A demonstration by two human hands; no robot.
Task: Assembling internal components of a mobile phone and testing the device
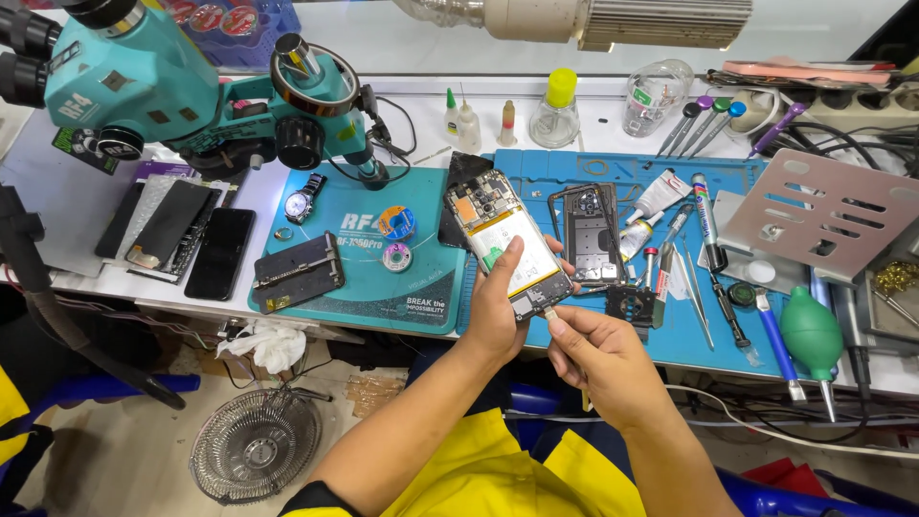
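Observation:
My left hand (495, 311) holds an opened smartphone (507, 241) with its back cover off, so the circuit board and white battery show; my thumb rests on the battery. My right hand (595, 356) pinches a small plug (550, 313) at the phone's bottom edge. Both hands hover over the front edge of a blue work mat (670, 345). A black phone frame (592, 233) lies on the mat just right of the phone.
A teal microscope (172, 86) stands at the back left over a teal mat (373, 287) with a wristwatch (302, 200) and solder reels. Dark phones (218, 253) lie at the left. Tweezers, screwdrivers, tubes and a green blower (810, 335) crowd the right. A small fan (255, 446) sits on the floor.

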